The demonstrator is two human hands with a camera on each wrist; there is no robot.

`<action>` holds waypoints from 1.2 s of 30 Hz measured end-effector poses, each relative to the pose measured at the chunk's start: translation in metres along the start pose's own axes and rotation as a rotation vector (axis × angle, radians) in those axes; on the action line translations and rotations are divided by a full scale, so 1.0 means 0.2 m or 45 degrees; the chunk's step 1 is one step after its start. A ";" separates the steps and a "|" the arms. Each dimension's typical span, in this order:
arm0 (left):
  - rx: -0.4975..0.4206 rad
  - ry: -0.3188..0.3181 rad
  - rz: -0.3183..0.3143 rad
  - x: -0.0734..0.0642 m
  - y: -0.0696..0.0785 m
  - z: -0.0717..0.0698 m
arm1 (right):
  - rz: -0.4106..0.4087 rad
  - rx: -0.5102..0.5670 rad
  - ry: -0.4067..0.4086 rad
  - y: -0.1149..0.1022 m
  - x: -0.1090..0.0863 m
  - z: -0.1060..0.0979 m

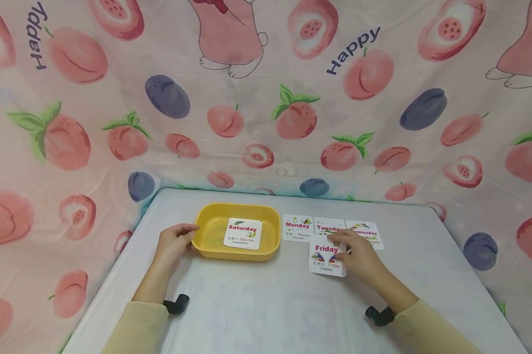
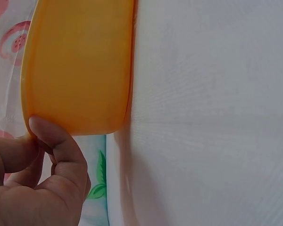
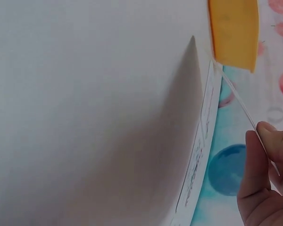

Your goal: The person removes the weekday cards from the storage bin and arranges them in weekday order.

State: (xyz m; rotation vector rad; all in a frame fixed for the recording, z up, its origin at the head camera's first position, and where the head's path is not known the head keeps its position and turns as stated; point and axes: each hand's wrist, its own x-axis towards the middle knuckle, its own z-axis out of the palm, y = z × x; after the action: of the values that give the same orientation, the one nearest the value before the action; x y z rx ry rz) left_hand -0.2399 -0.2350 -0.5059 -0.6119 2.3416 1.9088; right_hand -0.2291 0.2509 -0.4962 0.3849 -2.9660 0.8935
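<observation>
My left hand point(image 1: 174, 244) pinches the left rim of a yellow tray point(image 1: 237, 255), thumb and finger on its edge in the left wrist view. Inside the tray lies a white Saturday card point(image 1: 243, 234). In my right hand point(image 1: 359, 254) a Friday card point(image 1: 327, 260) is pinched by its right side; the right wrist view shows it edge-on and tilted above the table. It overlaps the lower part of the Tuesday card point(image 1: 329, 224) in the head view. To the left of that is the Monday card point(image 1: 297, 227), and the Wednesday card point(image 1: 366, 232) is partly hidden behind my fingers.
A white cloth covers the table point(image 1: 257, 305). Behind it hangs a pink fruit-print curtain point(image 1: 266, 118). The Monday, Tuesday and Wednesday cards form a row right of the tray. Black wrist mounts point(image 1: 379, 316) stick out at both wrists.
</observation>
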 end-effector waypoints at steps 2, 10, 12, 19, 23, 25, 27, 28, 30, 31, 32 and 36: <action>0.003 0.000 0.000 0.00 0.00 0.00 | 0.013 -0.003 -0.011 0.01 0.00 0.00; 0.014 0.011 0.001 -0.01 0.00 0.00 | 0.066 -0.023 -0.076 0.05 -0.02 0.01; 0.015 0.011 0.002 -0.01 0.00 0.00 | 0.069 -0.029 -0.085 0.06 -0.02 0.02; 0.003 0.006 0.011 0.00 0.00 0.01 | 0.100 -0.055 -0.109 0.11 -0.01 0.02; 0.003 0.008 0.015 0.00 0.00 0.01 | 0.117 -0.071 -0.134 0.12 -0.01 0.02; 0.009 0.012 0.012 0.00 0.00 0.01 | 0.131 -0.085 -0.148 0.12 -0.02 0.02; 0.014 0.014 0.010 0.00 0.00 0.01 | 0.140 -0.097 -0.154 0.11 -0.02 0.03; 0.015 0.015 0.012 0.00 0.00 0.01 | 0.136 -0.105 -0.157 0.11 -0.02 0.03; 0.014 0.017 0.013 -0.01 0.00 0.01 | 0.140 -0.109 -0.158 0.11 -0.02 0.03; 0.013 0.016 0.021 -0.01 0.00 0.01 | 0.141 -0.113 -0.156 0.11 -0.02 0.03; 0.012 0.016 0.029 -0.01 0.00 0.01 | 0.138 -0.118 -0.156 0.11 -0.02 0.04; 0.008 0.019 0.065 -0.02 0.01 0.01 | 0.131 -0.161 -0.149 0.10 -0.02 0.04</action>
State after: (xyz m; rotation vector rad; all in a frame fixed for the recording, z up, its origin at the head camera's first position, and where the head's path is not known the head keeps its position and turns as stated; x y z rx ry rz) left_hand -0.2378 -0.2330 -0.5039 -0.5733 2.3941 1.9233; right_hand -0.2303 0.2637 -0.5149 0.2924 -3.1544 0.7095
